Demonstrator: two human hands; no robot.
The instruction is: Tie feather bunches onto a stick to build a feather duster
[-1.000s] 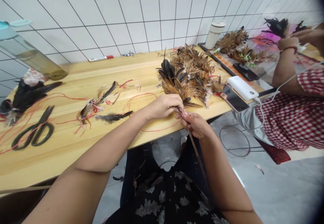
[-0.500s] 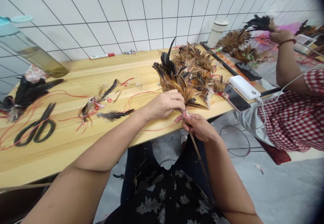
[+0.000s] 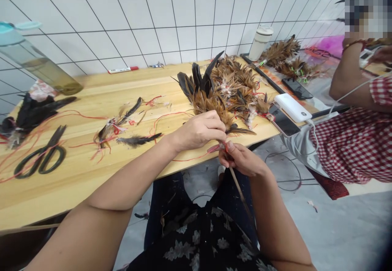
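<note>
My left hand (image 3: 200, 131) is closed around the base of a bunch of brown and black feathers (image 3: 206, 94) at the front edge of the wooden table (image 3: 101, 181). Just below it, my right hand (image 3: 241, 159) pinches a thin wooden stick (image 3: 241, 195) that runs down toward my lap, with a red string (image 3: 196, 156) at its fingertips. The string trails left along the table edge. Behind the bunch lies a pile of brown feathers (image 3: 241, 85).
Black scissors (image 3: 41, 156), loose feathers (image 3: 122, 128) and red strings lie on the left of the table, with a water bottle (image 3: 36, 64) at the far left. A power bank (image 3: 292, 106) and phones lie right. A person in a checked shirt (image 3: 352, 140) sits at the right.
The feather bunch has tilted more upright and turned in my left hand. My right hand has dropped slightly with the stick. The person at the right has raised their hands higher.
</note>
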